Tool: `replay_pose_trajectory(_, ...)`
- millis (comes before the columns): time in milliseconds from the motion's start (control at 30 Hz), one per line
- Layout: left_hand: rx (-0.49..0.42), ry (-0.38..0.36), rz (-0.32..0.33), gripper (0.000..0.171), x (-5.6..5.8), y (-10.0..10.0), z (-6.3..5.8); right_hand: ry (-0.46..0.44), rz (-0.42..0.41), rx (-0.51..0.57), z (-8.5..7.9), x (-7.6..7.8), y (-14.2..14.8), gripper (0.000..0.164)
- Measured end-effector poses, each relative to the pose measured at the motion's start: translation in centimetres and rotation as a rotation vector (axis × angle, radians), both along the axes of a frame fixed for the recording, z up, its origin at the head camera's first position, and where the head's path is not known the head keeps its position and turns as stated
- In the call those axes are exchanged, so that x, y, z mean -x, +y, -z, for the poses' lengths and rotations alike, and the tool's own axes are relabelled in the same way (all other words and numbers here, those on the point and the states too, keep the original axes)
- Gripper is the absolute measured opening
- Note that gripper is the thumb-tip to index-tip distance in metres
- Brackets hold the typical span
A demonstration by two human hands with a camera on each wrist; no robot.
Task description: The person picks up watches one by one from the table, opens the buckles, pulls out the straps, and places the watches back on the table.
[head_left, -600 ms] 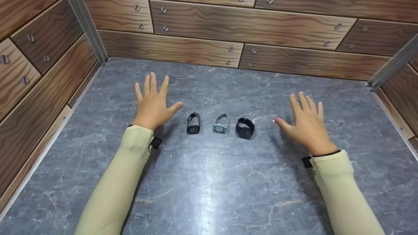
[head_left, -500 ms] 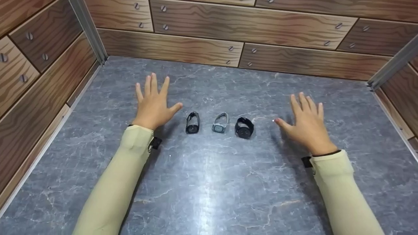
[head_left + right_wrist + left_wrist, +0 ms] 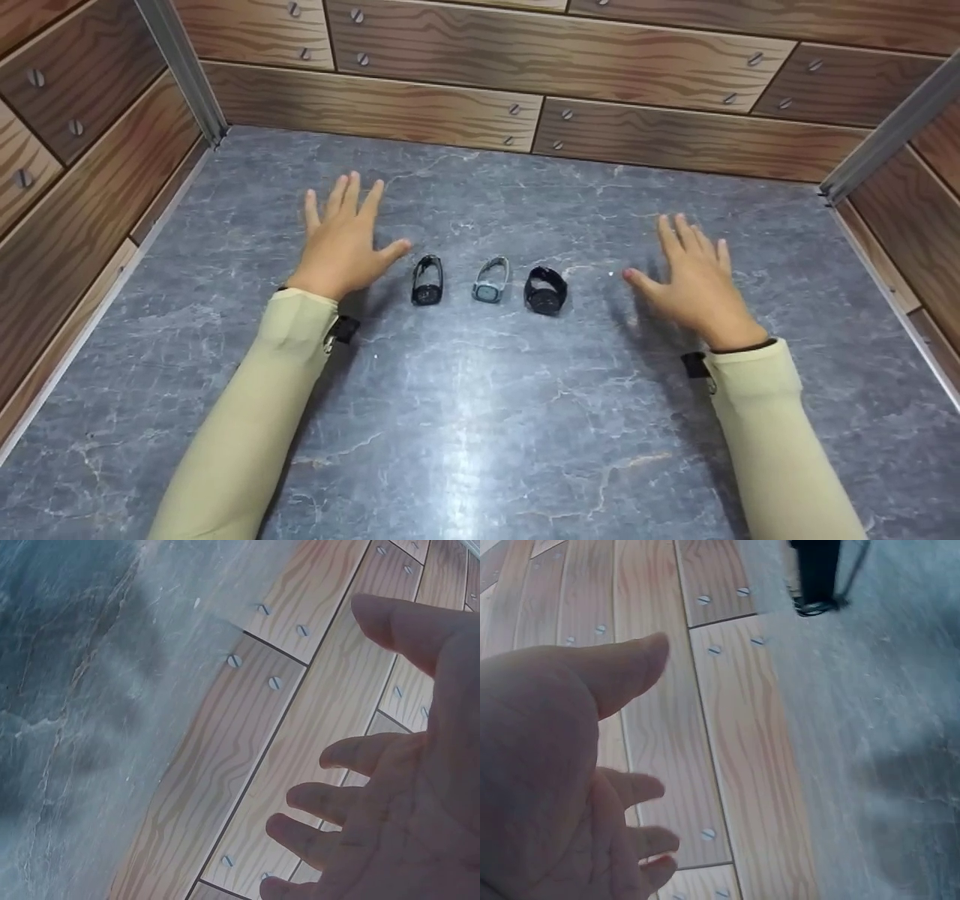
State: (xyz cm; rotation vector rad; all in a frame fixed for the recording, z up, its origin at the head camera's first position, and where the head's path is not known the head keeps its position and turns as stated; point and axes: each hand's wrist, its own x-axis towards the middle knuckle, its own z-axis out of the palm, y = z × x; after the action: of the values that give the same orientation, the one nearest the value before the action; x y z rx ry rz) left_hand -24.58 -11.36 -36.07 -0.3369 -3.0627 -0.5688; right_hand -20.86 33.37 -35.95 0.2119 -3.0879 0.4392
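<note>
Three watches lie in a row between the hands in the head view. The left one is a slim black watch (image 3: 427, 293), the middle one a grey-blue watch (image 3: 487, 292), and the right one a bulkier black watch (image 3: 545, 301). Each strap forms a loop behind its face. My left hand (image 3: 341, 244), fingers spread, is left of the slim black watch, its thumb pointing toward it. To the right of the row, my right hand (image 3: 694, 281) also has its fingers spread and holds nothing. Part of a black watch (image 3: 817, 574) shows at the top of the left wrist view.
The grey marbled tabletop (image 3: 465, 420) is bounded by wood-plank-patterned walls at the back (image 3: 435, 67), left (image 3: 97, 187) and right (image 3: 892, 225). Metal posts stand in the back left corner (image 3: 180, 67) and back right corner (image 3: 885, 127). Both forearms wear pale sleeves.
The head view has shifted slightly, so the watches, walls and hands appear a little further left. Both hands keep nearly the same pose, and the watches stay in their row.
</note>
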Motion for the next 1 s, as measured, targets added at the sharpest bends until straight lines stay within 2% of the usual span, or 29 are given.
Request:
replay_pose_trajectory(133, -0.027, -0.015, 0.043, 0.086, -0.2, 0.3, -0.5, -0.029, -0.009, 0.008, -0.1, -0.3, 0.3, 0.099)
replay_pose_trajectory(333, -0.073, -0.006, 0.101, 0.051, -0.6, 0.6, -0.9, -0.091, -0.05, 0.024, -0.2, -0.4, 0.1, 0.092)
replay_pose_trajectory(433, -0.086, -0.027, 0.125, 0.041, -0.6, 0.7, -1.0, -0.129, -0.063, 0.028, -0.3, -0.4, 0.1, 0.091)
replay_pose_trajectory(567, -0.103, -0.073, 0.18, 0.037, -0.2, 1.0, -0.8, -0.176, -0.09, 0.024, -0.6, -0.4, 0.2, 0.095)
replay_pose_trajectory(700, -0.091, -0.125, 0.251, 0.037, 0.1, 0.9, -0.2, -0.197, -0.123, 0.02, -0.7, -0.4, 0.0, 0.096)
replay_pose_trajectory(833, -0.084, -0.155, 0.292, 0.037, 0.1, 0.8, 0.3, -0.194, -0.169, 0.023, -0.9, -0.6, -0.3, 0.085)
replay_pose_trajectory(1000, -0.075, -0.182, 0.305, 0.033, 0.1, 0.8, 0.5, -0.212, -0.214, 0.025, -1.1, -0.8, -0.5, 0.075)
